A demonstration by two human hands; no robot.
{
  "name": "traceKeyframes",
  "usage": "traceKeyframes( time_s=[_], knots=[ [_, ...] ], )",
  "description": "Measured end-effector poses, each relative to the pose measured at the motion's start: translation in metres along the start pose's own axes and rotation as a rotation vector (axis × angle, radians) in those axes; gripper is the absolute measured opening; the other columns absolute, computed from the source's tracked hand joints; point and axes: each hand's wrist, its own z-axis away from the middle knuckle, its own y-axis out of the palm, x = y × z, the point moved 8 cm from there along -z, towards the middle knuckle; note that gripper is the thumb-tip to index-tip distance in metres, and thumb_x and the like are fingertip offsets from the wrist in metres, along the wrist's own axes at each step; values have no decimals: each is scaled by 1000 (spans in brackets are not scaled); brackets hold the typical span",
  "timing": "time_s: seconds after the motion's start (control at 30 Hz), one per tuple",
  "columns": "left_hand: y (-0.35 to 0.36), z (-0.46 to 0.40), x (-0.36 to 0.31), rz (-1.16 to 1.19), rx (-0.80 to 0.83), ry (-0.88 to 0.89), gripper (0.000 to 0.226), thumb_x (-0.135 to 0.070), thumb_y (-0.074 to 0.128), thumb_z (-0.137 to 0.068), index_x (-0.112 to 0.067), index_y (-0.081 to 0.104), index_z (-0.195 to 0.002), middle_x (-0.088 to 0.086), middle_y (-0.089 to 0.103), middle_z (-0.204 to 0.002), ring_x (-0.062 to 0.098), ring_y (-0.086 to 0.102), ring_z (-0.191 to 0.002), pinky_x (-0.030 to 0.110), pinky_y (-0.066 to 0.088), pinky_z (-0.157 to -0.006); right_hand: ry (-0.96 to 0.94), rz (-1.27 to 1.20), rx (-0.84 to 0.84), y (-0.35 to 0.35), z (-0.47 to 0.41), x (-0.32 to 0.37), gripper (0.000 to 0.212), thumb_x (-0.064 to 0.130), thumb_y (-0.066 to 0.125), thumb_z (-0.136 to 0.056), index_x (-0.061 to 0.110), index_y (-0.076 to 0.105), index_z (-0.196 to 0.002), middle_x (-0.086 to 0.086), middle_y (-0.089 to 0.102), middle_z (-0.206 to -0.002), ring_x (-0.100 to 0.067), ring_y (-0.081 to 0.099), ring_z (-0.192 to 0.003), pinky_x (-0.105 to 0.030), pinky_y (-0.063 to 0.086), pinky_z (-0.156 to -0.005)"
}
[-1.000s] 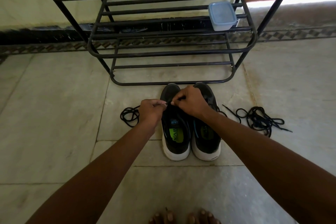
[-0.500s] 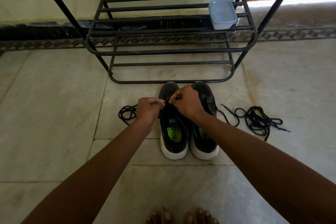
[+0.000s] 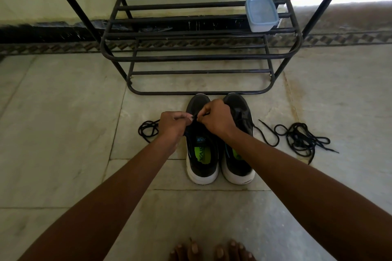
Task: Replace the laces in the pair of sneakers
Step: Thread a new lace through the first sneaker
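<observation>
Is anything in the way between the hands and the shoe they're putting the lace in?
Nothing visible is. The left hand and right hand are right over the left sneaker, each pinching the black lace between them. The loose laces lie off to the side on the floor.

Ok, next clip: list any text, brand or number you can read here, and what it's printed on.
"AIR", seen upside down: tongue label of the left sneaker.
Dark lettering on the left sneaker's green insole patch: too blurred to read.
Green insole patch of the right sneaker: mostly hidden by the right forearm, nothing legible.
Plastic box on the rack: no readable text.
</observation>
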Motion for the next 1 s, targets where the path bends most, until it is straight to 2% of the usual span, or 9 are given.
traceKeyframes(
  time_s=[0.1, 0.2, 0.27, 0.37, 0.47, 0.6, 0.73, 0.87, 1.0],
  knots=[
    [1, 0, 0, -11, -1, -3, 22, 4, 70, -87, -15, 76, -76, 10, 75, -83, 24, 70, -79, 36, 58, -72, -1, 50, 25, 2, -4, 2, 10, 6, 73, -84, 12, 80, -80, -2, 76, -81, -4, 67, -68, -10, 51, -63],
    [2, -1, 1, -12, -2, -2, 22, 3, 70, -87, -16, 76, -77, 11, 76, -85, 25, 71, -82, 35, 59, -73, -22, 95, 41, 5, -3, 4, 12, 6, 70, -84, 11, 79, -80, -4, 77, -82, -12, 71, -74, -27, 61, -74],
    [2, -2, 1, -11, 0, 1, 22, 3, 70, -88, -16, 76, -77, 12, 75, -84, 27, 72, -83, 38, 60, -75, -27, 85, 59, 6, -2, 5, 15, 3, 65, -86, 9, 77, -80, -5, 76, -85, -14, 70, -79, -32, 61, -78],
    [2, -2, 1, -10, 4, 6, 21, 3, 70, -87, -15, 77, -78, 13, 76, -86, 30, 73, -87, 45, 61, -81, -18, 51, 64, 5, -1, 8, 16, 0, 60, -90, 5, 73, -83, -7, 73, -91, -15, 66, -85, -32, 56, -81],
    [0, -1, 1, -8, -10, 5, 20, 2, 71, -86, -15, 77, -78, 14, 76, -87, 34, 73, -90, 50, 61, -84, -31, 4, 3, -1, 0, 7, 14, 0, 59, -90, 9, 68, -83, -7, 70, -92, -16, 65, -86, -30, 55, -81],
    [1, -1, 1, -17, -8, 16, 20, 3, 71, -85, -14, 77, -76, 14, 75, -84, 34, 73, -87, 51, 61, -83, -18, -100, -109, -14, 3, -1, 12, 3, 62, -88, 11, 69, -86, 3, 69, -82, -6, 65, -78, -11, 50, -70],
    [1, 0, -1, -35, 4, 27, 22, 2, 71, -85, -16, 77, -75, 12, 75, -82, 31, 72, -82, 52, 61, -82, -63, -76, -133, -22, 6, 2, 8, 7, 72, -86, 13, 74, -80, 4, 73, -78, -4, 68, -73, -13, 54, -71],
    [2, 0, -4, -65, -1, 36, 22, 1, 71, -86, -17, 76, -74, 14, 75, -85, 35, 73, -88, 52, 62, -83, -83, 5, -122, -20, 5, 4, 9, 8, 74, -85, 14, 77, -79, 2, 74, -79, -5, 68, -71, -18, 56, -73],
    [2, 0, -4, -90, -30, 29, 26, -1, 73, -85, -22, 77, -70, 10, 77, -86, 32, 73, -91, 52, 60, -88, -85, 78, -118, -16, 3, 6, 9, 8, 74, -84, 15, 77, -79, 0, 74, -80, -10, 68, -70, -31, 62, -74]
  ],
)
